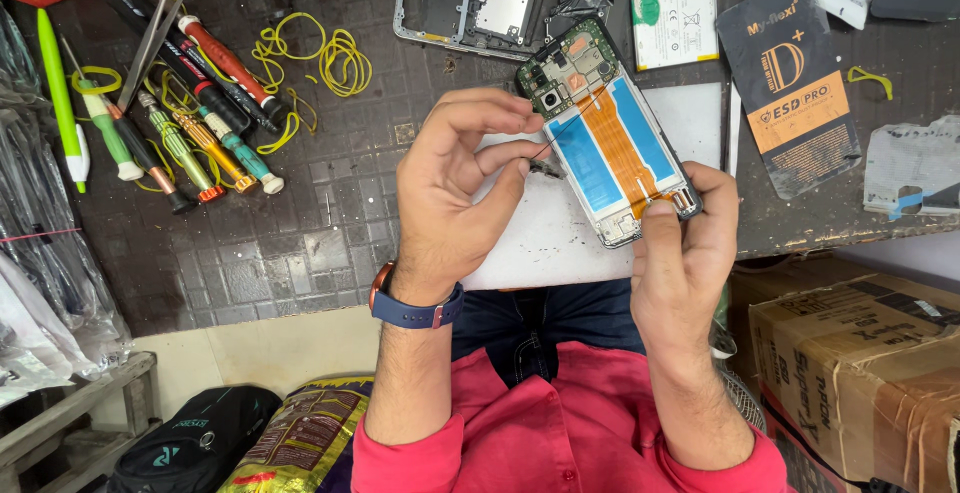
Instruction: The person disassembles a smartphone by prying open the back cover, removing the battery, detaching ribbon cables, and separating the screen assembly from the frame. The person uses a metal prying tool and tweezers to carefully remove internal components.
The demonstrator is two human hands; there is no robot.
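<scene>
An opened phone body [605, 133] with a green circuit board, blue panels and an orange flex cable is held above a white sheet [560, 223]. My right hand [685, 253] grips its lower end, thumb pressed near the cable connector. My left hand [455, 188] is at the phone's left edge, with fingertips pinched on a thin dark part or tool; what it is cannot be made out. A blue watch sits on my left wrist.
Several screwdrivers [190, 123], scissors and yellow rubber bands [320, 53] lie at the left of the dark bench. A phone frame [490, 3], a white battery [675, 8] and a black packet [795, 78] lie behind. A cardboard box [860, 373] stands at lower right.
</scene>
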